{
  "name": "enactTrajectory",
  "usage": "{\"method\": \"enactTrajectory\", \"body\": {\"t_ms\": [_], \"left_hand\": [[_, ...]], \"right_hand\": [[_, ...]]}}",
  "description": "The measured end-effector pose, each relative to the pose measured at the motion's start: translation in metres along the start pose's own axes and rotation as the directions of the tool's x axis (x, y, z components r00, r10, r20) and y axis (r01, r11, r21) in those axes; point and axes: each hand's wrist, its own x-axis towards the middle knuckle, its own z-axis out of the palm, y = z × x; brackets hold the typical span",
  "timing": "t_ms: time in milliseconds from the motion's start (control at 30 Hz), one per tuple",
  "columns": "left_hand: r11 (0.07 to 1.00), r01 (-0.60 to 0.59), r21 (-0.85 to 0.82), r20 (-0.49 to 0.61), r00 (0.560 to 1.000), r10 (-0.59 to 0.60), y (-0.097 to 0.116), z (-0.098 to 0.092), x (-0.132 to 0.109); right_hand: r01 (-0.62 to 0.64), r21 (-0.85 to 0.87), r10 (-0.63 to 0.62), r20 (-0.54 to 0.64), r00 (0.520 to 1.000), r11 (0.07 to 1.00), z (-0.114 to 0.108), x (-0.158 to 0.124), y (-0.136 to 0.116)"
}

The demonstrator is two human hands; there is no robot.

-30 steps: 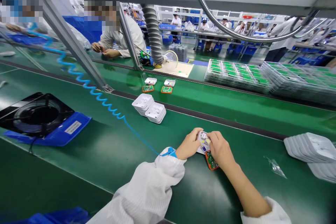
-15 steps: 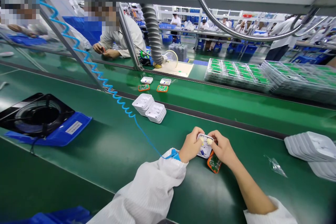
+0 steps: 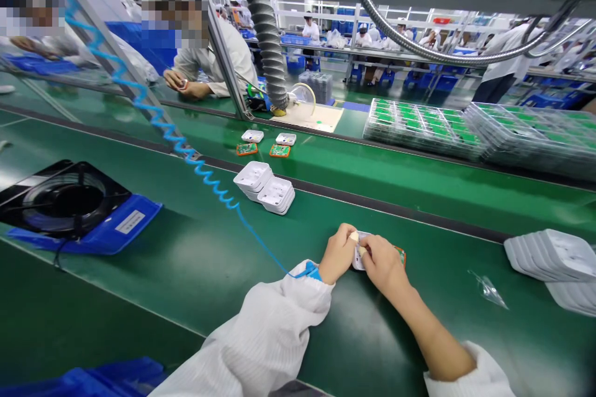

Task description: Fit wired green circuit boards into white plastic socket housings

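My left hand (image 3: 339, 253) grips the left edge of a white plastic shell (image 3: 358, 260), with its thumb and fingers pressed together. Over the shell's right part lies my right hand (image 3: 382, 262), its fingers bent and closed at the shell; what they pinch, if anything, is too small to tell. Pale covers sit on fingertips of both hands. A green circuit board in an orange frame (image 3: 401, 254) shows just beyond my right hand, mostly hidden by it. A blue band (image 3: 311, 270) with a coiled cord circles my left wrist.
Stacked white shells (image 3: 277, 193) stand left of my hands, more (image 3: 554, 254) at the right. Shells and orange-framed boards (image 3: 280, 151) lie on the green belt (image 3: 326, 155). A black fan (image 3: 77, 198) is at the left, trays of boards (image 3: 419, 127) behind. A person works across the belt.
The orange-framed board has gone from below the shell to its right, behind my right hand. My right hand has turned and closed over the shell. Items on the belt have shifted left.
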Motion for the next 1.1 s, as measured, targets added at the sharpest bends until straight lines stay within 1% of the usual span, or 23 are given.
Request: {"method": "enactTrajectory", "body": {"t_ms": [100, 267, 433, 700, 900, 1000, 1100], "left_hand": [[1.000, 0.005, 0.024, 0.003, 1.000, -0.005, 0.000, 0.000, 0.000], [0.999, -0.006, 0.035, -0.005, 1.000, 0.006, 0.000, 0.000, 0.000], [0.999, 0.004, 0.034, -0.002, 1.000, -0.004, 0.002, -0.002, 0.000], [1.000, 0.012, 0.028, -0.015, 1.000, -0.011, 0.001, -0.002, 0.000], [0.998, 0.022, 0.052, -0.026, 0.999, -0.021, 0.003, -0.001, -0.002], [0.993, 0.018, 0.114, -0.024, 1.000, -0.016, 0.005, -0.001, -0.004], [0.992, 0.001, 0.124, -0.005, 1.000, -0.001, 0.004, -0.003, -0.003]], "right_hand": [[-0.004, 0.011, 0.004, 0.002, 1.000, 1.000, -0.001, 0.000, 0.004], [0.013, 0.006, -0.013, -0.054, 0.998, 1.000, 0.001, 0.000, 0.007], [0.020, 0.019, -0.019, -0.031, 0.999, 1.000, 0.003, 0.000, 0.008], [0.060, 0.039, -0.059, -0.037, 0.998, 0.997, 0.007, -0.001, 0.007], [0.104, -0.005, -0.104, -0.019, 0.994, 0.995, 0.011, -0.003, 0.008], [0.140, -0.056, -0.143, -0.044, 0.989, 0.989, 0.013, -0.003, 0.007], [0.143, -0.047, -0.146, -0.058, 0.988, 0.989, 0.011, -0.004, 0.007]]}}
